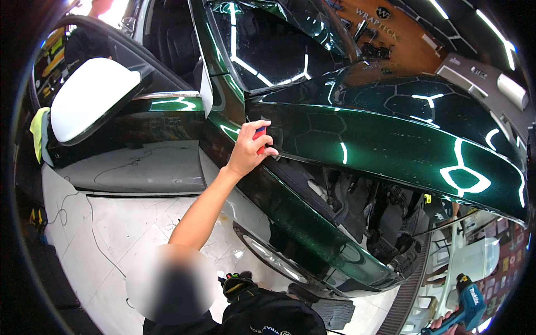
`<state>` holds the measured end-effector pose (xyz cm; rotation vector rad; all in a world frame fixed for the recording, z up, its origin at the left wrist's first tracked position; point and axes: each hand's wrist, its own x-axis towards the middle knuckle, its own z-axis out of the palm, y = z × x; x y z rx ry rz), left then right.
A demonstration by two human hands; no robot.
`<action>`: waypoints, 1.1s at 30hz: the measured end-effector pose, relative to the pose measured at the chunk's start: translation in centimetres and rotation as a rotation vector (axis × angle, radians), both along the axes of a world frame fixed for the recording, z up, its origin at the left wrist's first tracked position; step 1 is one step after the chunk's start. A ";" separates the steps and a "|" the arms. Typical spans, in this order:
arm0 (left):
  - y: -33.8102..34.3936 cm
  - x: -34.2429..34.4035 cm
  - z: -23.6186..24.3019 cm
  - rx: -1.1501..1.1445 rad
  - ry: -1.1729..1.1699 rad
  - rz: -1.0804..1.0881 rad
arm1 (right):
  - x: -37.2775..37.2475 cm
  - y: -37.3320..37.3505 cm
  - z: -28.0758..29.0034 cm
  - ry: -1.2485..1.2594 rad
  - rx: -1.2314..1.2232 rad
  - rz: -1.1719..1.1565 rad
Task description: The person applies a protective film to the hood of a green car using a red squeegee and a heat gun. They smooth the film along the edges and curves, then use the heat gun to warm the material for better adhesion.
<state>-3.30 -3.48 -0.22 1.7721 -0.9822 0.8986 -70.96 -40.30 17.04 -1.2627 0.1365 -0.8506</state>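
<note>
My left hand (pixel 251 148) reaches over the fender with its fingers closed round a small red and blue squeegee (pixel 260 139). The squeegee is at the rear corner of the glossy dark green hood (pixel 312 131), next to the windshield pillar. Part of the squeegee is hidden by my fingers. Raised a little, the hood leaves a dark gap above the green fender (pixel 301 215). Low at the far right, my right hand (pixel 442 322) grips a teal and black heat gun (pixel 472 304), its nozzle pointing up, away from the car. Only part of that hand shows.
The car door (pixel 139 134) stands open at the left, with a white mirror cover (pixel 95 100) and a yellow-green cloth (pixel 39 134) by it. A cable (pixel 96 234) runs over the tiled floor. Engine parts (pixel 385 212) show under the hood. A wheel (pixel 268 254) sits below the fender.
</note>
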 end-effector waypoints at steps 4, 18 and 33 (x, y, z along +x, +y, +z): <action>0.1 -0.5 0.1 0.036 -0.065 0.099 | 1.4 0.6 0.2 0.015 0.008 -0.046; -3.5 -5.2 -1.3 -1.261 1.555 -0.611 | 3.1 1.9 -0.2 0.109 -0.050 -0.145; -1.5 -2.5 -1.6 -1.081 1.783 -0.771 | 2.6 0.4 -1.8 0.050 0.043 0.063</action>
